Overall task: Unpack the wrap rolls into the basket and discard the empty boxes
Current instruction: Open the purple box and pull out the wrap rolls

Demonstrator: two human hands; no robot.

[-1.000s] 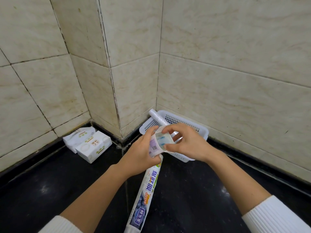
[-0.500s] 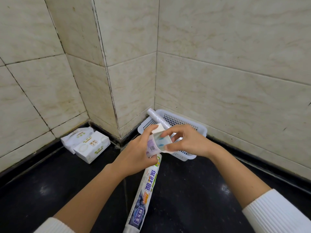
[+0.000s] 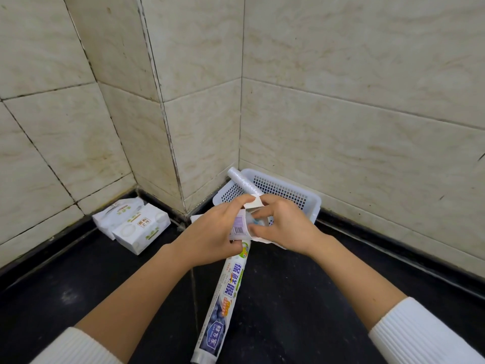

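Gripping the wrap box (image 3: 231,279) near the bench's back corner, the left hand (image 3: 212,235) steadies it; the right hand (image 3: 283,227) has now pulled its end flap (image 3: 253,202) open, fingers pinching inside, beside the basket (image 3: 312,203).

The light is soft and even. The dark floor (image 3: 301,298) shines a little. Straight tile lines bend near the edges.

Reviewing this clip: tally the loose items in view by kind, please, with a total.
Wrap boxes: 1, the long box, held at its open end by the left hand and right hand
Bare wrap rolls: 1, the roll leaning in the basket
Baskets: 1, white basket
Tissue packs: 2, and
Total: 5
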